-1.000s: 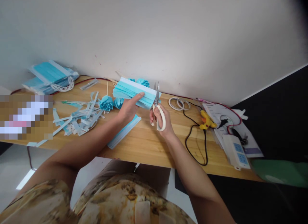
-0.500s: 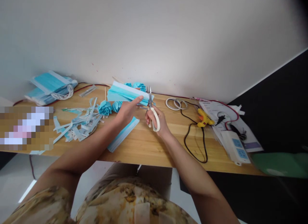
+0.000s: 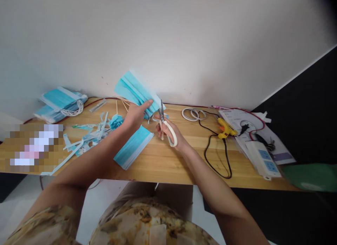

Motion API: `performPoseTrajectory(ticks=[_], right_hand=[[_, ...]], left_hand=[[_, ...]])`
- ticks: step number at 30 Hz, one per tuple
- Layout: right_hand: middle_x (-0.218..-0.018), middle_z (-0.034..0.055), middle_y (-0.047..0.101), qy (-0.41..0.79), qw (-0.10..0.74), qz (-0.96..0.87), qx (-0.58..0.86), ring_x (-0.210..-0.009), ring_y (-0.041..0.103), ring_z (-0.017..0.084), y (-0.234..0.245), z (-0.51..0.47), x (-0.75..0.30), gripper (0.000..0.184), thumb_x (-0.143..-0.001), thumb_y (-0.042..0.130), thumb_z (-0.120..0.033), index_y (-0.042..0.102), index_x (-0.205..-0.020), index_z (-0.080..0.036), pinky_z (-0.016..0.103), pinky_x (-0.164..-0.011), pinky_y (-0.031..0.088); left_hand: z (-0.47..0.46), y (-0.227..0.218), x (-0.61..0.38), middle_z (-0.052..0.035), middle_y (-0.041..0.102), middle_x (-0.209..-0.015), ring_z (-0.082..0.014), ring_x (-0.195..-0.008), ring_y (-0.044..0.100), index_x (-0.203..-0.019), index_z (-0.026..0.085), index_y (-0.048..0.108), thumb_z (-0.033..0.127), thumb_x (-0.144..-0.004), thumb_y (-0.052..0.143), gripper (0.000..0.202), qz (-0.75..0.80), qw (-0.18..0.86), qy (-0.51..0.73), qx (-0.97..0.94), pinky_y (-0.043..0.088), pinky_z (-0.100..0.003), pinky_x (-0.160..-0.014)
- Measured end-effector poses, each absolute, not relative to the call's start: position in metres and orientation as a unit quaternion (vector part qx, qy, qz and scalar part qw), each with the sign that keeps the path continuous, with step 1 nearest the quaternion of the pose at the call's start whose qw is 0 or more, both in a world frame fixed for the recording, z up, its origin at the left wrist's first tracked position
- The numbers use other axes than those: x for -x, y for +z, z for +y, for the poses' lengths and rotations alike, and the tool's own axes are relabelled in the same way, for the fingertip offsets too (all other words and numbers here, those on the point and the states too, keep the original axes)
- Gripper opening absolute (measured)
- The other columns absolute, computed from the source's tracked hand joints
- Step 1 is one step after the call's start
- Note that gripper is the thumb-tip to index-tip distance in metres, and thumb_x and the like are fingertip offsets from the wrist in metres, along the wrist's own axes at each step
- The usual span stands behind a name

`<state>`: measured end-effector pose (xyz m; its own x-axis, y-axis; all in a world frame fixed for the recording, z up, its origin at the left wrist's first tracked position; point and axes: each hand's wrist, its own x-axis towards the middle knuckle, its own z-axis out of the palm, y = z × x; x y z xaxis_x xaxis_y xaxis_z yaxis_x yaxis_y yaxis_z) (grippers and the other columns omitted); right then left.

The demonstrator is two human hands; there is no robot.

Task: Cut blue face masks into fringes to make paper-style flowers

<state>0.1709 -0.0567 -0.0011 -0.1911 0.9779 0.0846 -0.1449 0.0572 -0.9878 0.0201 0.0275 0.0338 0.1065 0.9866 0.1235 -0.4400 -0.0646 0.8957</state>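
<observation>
The left hand [image 3: 137, 115], the nearer one, pinches the mask [image 3: 134, 86] above the table [image 3: 160, 164]; the mask's long axis slants down rightward to the scissors [image 3: 162, 116], blades at its right end, contact unclear. The right hand [image 3: 178, 135] curls around their handles.

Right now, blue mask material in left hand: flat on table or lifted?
Lifted: the left hand holds the blue mask material aslant, its top hiding part of the wall.
</observation>
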Motion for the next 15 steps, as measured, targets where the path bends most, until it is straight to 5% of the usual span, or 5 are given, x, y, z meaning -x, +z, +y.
performPoseTrajectory(ticks=[15], right_hand=[[-0.086,0.0035,0.06,0.506,0.468,-0.586,0.427,-0.071,0.054,0.014,0.002,-0.052,-0.187,0.081,-0.08,0.064,-0.071,0.056,-0.141,-0.018,0.027,-0.06,0.042]], left_hand=[[0.034,0.067,-0.02,-0.008,0.076,-0.087,-0.0207,-0.077,0.068,-0.085,0.011,0.072,0.049,-0.064,0.084,0.045,0.409,0.471,0.538,-0.567,0.056,-0.03,-0.071]])
